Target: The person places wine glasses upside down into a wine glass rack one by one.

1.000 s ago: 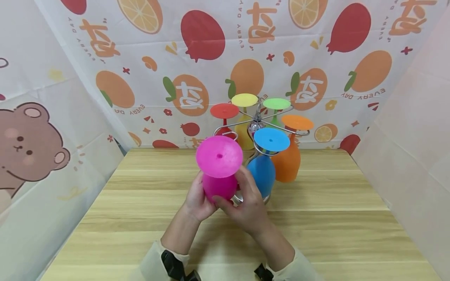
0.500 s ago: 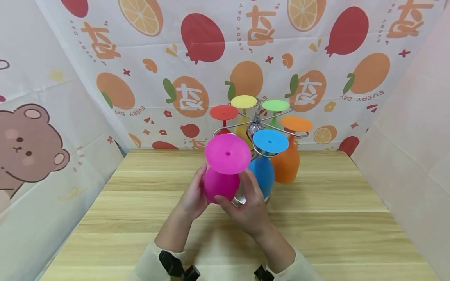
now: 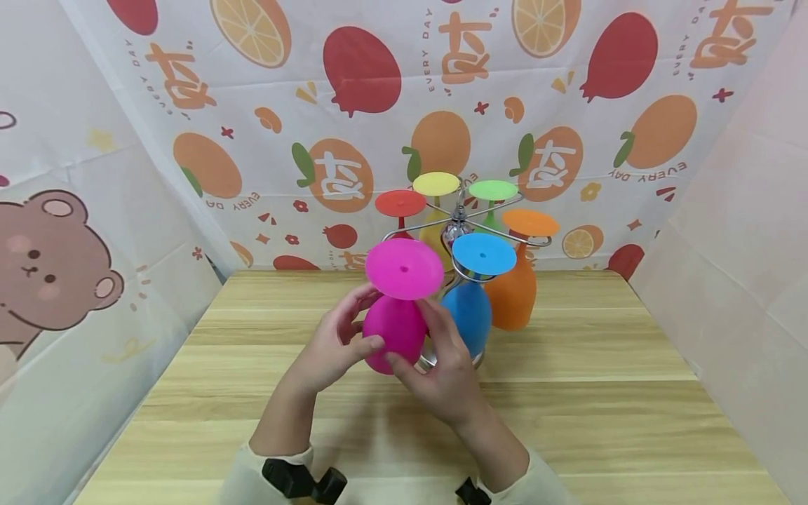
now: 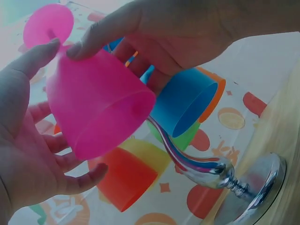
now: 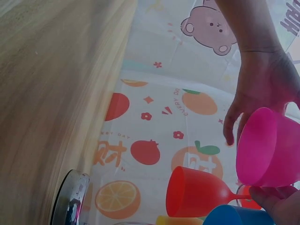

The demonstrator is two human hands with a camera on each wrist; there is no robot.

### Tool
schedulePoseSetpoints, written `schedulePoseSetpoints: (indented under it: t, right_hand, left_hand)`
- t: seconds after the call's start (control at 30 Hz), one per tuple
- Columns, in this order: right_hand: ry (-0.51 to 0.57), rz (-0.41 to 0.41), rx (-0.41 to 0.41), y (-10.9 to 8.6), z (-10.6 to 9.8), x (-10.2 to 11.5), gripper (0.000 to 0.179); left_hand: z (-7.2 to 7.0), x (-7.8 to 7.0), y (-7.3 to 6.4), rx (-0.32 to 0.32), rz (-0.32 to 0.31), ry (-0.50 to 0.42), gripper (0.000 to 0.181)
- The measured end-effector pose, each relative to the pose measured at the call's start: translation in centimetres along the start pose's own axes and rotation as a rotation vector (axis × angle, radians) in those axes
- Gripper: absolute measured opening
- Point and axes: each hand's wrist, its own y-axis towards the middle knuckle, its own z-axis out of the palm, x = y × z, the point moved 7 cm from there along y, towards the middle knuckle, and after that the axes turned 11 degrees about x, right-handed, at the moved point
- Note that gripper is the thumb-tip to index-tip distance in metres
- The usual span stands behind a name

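A pink plastic goblet (image 3: 402, 270) hangs upside down, foot up, at the front left of a metal glass rack (image 3: 459, 210). My right hand (image 3: 445, 368) holds it from the right, thumb on the front of its bowl. My left hand (image 3: 331, 351) is at its left side. In the left wrist view the left thumb is near the stem, and the loosely bent fingers stand off the bowl. Whether the stem sits in a rack loop is hidden behind the foot. Right beside it, a blue goblet (image 3: 470, 315) hangs in a wire loop.
Orange (image 3: 514, 294), green (image 3: 494, 189), yellow (image 3: 437, 184) and red (image 3: 400, 203) goblets hang upside down around the rack. Its round chrome base (image 4: 277, 171) stands on the wooden table (image 3: 568, 421). A fruit-print cloth (image 3: 379, 154) hangs behind.
The pink goblet has shifted slightly right, then a little back left. My left hand has moved from cupping the bowl's underside to its left side, its fingers loosening. The right hand has kept its hold.
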Motion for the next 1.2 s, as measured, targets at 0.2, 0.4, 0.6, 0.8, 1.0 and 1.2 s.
schedulePoseSetpoints:
  t: [0.2,0.4,0.6,0.8,1.0,1.2]
  right_hand:
    - [-0.007,0.038,0.020,-0.07,0.20,-0.20,0.085]
    - [-0.009,0.066,0.026,-0.11,0.23,-0.37,0.085]
    - [-0.006,0.098,0.039,-0.32,0.48,-0.65,0.092]
    - [-0.029,0.100,0.061,-0.39,0.89,-0.69,0.098]
    - [-0.059,0.100,0.038,-0.38,0.78,-0.79,0.097]
    - [-0.084,0.119,0.018,-0.32,0.56,-0.79,0.096]
  left_hand:
    - [0.12,0.03,-0.08,-0.047,-0.045,0.070,0.066]
    - [0.05,0.16,-0.09,-0.096,-0.058,0.075,0.062]
    - [-0.12,0.21,-0.17,-0.120,-0.031,-0.014,0.057]
    - [-0.14,-0.06,-0.09,-0.143,0.026,-0.057,0.054]
    - [0.10,-0.18,0.05,-0.163,0.003,-0.010,0.056]
    - [-0.05,-0.30,0.05,-0.216,-0.035,0.097,0.064]
